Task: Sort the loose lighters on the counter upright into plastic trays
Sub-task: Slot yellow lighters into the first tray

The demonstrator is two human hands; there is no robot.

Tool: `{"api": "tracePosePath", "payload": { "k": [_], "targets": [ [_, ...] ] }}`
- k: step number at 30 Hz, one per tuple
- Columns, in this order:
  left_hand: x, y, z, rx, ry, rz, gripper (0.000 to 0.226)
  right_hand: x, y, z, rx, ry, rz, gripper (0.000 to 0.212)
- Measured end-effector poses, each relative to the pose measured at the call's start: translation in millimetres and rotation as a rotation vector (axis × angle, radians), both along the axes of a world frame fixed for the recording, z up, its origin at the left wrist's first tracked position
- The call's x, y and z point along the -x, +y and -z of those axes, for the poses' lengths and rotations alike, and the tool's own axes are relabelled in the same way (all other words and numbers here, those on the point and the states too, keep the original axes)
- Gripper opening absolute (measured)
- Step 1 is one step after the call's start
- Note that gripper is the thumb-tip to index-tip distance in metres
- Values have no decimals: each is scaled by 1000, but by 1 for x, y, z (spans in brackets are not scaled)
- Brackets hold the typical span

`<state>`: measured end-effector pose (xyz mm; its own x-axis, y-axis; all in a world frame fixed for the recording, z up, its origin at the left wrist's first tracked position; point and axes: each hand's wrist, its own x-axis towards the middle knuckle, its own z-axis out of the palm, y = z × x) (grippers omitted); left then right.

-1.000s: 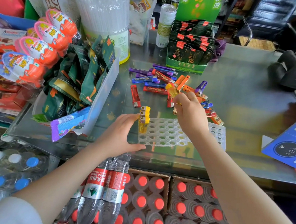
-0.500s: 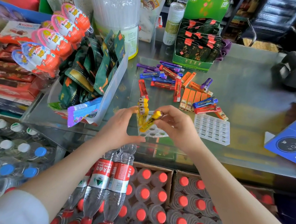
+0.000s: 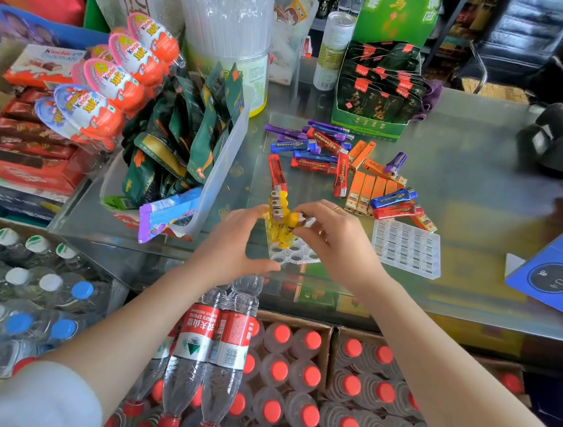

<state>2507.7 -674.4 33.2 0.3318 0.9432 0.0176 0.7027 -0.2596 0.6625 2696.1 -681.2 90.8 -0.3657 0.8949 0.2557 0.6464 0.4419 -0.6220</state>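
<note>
A clear plastic tray (image 3: 291,254) with round holes lies near the counter's front edge, partly hidden under my hands. Several yellow lighters (image 3: 278,213) stand upright at its left end. My right hand (image 3: 336,239) pinches another yellow lighter (image 3: 290,228) and holds it tilted into the tray beside them. My left hand (image 3: 236,243) rests against the tray's left edge with thumb and fingers spread around it. Loose lighters (image 3: 346,166) in purple, blue, red and orange lie in a heap behind; one red lighter (image 3: 276,175) lies apart.
A second tray (image 3: 405,247) lies to the right. A clear bin of green packets (image 3: 214,179) stands left, a green display box (image 3: 376,102) behind the heap, a black scanner (image 3: 558,140) far right, a blue box (image 3: 556,271) at the right edge. Bottled water (image 3: 226,345) is stacked below.
My right hand came back from the heap with a yellow lighter and brought it down to the tray's left end. My left hand stayed at the tray.
</note>
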Motion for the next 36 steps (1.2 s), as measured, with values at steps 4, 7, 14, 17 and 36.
{"api": "tracePosePath", "payload": {
  "k": [4,7,14,17,36],
  "targets": [
    [0,0,-1,-11,-20,3,85,4,-1,1,4,37,-13,19],
    [0,-1,0,-6,-21,-5,86,3,-6,6,196,295,131,14],
    [-1,1,0,-33,-8,-3,87,7,-6,10,461,796,302,20],
    [-3,1,0,-36,-12,-2,87,8,-5,15,467,647,395,15],
    [-3,3,2,-14,-9,-15,79,31,-3,6,-74,-189,209,45]
  ]
}}
